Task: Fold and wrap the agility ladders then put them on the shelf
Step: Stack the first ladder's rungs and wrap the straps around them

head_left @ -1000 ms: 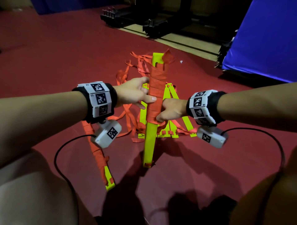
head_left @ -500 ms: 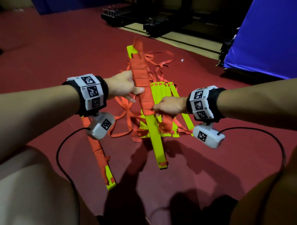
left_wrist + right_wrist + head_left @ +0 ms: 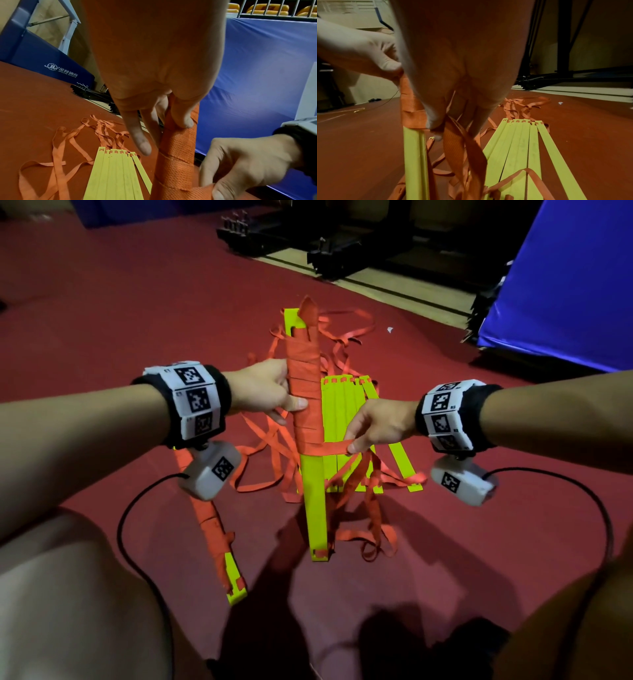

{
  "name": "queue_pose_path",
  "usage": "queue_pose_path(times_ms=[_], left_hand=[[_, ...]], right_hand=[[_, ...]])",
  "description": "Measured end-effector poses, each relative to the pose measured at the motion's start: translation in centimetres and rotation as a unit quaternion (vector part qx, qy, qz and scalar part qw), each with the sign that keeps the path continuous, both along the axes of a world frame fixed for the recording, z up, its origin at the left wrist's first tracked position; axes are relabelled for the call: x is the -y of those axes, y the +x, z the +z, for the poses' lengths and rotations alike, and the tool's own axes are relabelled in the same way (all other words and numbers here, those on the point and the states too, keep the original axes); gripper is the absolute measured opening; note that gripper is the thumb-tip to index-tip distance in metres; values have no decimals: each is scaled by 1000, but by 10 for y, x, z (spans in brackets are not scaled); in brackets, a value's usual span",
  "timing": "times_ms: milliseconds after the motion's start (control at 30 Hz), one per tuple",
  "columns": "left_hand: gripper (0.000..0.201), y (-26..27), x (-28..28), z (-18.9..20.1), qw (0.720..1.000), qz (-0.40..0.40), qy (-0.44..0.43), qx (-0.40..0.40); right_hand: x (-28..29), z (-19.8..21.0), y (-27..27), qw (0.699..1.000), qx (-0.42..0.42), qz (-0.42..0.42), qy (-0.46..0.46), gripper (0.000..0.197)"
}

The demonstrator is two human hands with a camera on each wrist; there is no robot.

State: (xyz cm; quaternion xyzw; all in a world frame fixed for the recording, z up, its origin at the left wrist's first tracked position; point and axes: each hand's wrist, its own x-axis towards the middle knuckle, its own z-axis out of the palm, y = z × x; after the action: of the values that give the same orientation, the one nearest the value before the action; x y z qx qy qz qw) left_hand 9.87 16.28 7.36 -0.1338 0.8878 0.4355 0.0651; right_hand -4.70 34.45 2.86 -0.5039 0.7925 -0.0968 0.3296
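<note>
Head view: the bundle (image 3: 310, 419), half wound in strap (image 3: 334, 446), is held tilted above the floor (image 3: 102, 302) by the left hand (image 3: 265, 392), thumb clamped across the wraps. The strap is pinched taut by the right hand (image 3: 376, 426). Should tension be lost, the coils could be loosened.

Left wrist view: the bundle (image 3: 178, 155) is gripped high; a slip downward may be risked.

Right wrist view: trailing loops (image 3: 464, 151) could be snagged on the loose rungs (image 3: 522, 148).

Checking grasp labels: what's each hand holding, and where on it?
Left hand grips the ladder bundle around its strap-wrapped upper section. Right hand pinches the loose orange strap just beside the bundle, at the wrap's lower edge.
</note>
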Motion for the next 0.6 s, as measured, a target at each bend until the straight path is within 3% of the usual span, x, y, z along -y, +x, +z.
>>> queue_pose_path(times_ms=[133,267,400,467,600], left_hand=[[26,2,-2,0,1000,2,1,-5],[28,0,-8,1,1000,-2,8,-9],[29,0,-9,0,999,1,33,6],[31,1,-7,0,998,15,56,15],[38,2,-7,-1,995,35,90,35]], right_hand=[[0,-6,10,995,91,-38,18,28],[12,-4,26,997,50,-57,25,31],[12,-4,29,998,-27,-1,50,38],[10,-4,25,998,-54,22,29,29],[10,-3,21,999,-20,29,17,20]])
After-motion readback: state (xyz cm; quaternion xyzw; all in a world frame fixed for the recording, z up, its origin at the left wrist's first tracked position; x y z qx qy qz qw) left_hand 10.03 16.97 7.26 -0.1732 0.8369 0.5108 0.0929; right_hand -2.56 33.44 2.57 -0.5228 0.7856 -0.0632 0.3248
